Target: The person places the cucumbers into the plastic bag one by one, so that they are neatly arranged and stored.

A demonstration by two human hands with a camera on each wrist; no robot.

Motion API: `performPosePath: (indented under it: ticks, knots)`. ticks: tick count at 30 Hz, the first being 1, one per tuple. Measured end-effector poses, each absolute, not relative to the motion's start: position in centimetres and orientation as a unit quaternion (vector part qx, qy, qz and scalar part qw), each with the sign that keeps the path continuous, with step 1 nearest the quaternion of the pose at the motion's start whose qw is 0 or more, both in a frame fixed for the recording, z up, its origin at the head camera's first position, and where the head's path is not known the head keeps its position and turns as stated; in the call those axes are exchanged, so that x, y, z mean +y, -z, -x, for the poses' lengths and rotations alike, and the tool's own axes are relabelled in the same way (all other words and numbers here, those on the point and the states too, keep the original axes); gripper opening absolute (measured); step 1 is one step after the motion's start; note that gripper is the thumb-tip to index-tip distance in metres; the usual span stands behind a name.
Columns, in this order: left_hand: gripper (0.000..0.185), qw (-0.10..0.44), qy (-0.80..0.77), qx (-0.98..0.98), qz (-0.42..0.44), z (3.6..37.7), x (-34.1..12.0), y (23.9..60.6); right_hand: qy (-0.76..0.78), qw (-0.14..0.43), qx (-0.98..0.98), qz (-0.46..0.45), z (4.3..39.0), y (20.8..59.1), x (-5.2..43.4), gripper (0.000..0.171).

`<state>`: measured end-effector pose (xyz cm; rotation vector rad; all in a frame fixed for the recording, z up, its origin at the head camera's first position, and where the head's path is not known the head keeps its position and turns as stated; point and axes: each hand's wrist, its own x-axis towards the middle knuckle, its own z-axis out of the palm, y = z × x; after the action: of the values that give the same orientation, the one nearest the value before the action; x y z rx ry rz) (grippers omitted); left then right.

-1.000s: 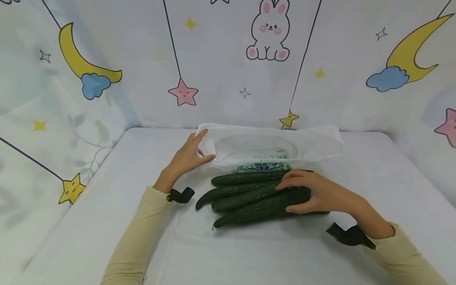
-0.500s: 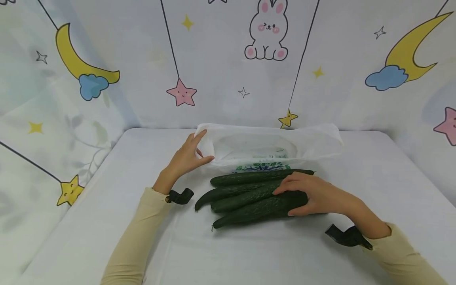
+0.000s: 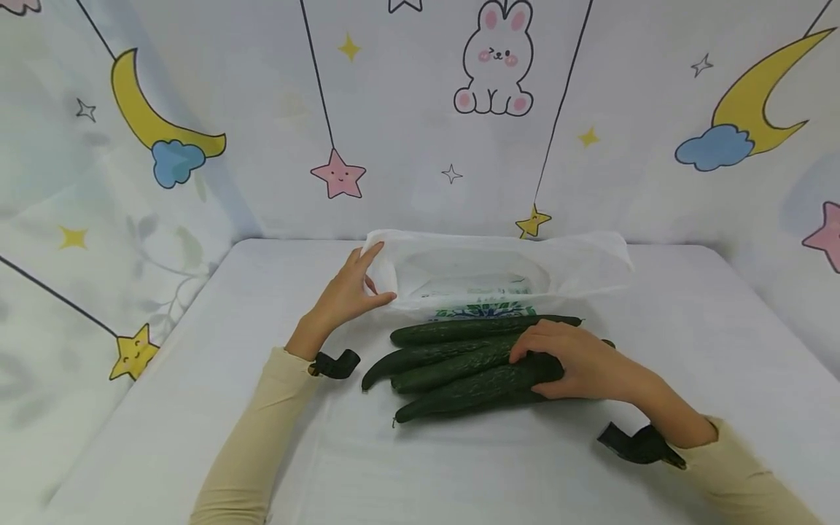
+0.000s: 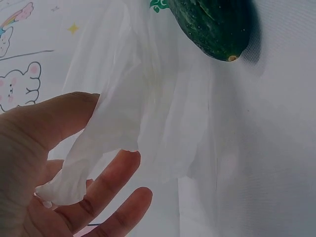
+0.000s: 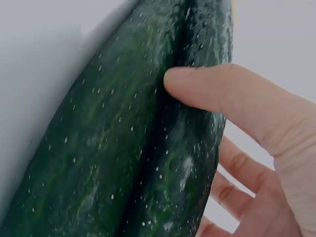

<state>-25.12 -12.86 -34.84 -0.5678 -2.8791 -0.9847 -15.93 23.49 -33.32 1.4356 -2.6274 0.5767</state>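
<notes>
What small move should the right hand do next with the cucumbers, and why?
Probably lift the nearest cucumbers and slide them toward the plastic bag. The right hand already has its grip around them, and the left hand holds the bag's mouth open just behind.

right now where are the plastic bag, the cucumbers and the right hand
plastic bag (image 3: 584, 262), head view, on its right side
cucumbers (image 3: 453, 330), head view, middle of the rearmost one
right hand (image 3: 580, 362), head view, back of the hand

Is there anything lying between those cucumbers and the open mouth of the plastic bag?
Nothing visible does. The cucumbers lie right in front of the white plastic bag, the farthest one resting on its printed lower edge. The left hand holds the bag's mouth open at its left side, and the right hand grips the cucumbers.
</notes>
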Motion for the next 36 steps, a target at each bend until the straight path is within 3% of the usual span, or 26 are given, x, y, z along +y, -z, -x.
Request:
performPosePath:
  ticks: [10,36]
  knots:
    - [0.089,0.023,0.300,-0.935,0.186,25.05,-12.99,34.98,-0.203,0.064,-0.860,-0.464,15.83,33.78,23.25,0.046]
    - [0.089,0.028,0.294,-0.936,0.192,25.47,-12.89,35.16,-0.294,-0.003,-0.819,-0.493,16.33,33.27,23.71,0.049]
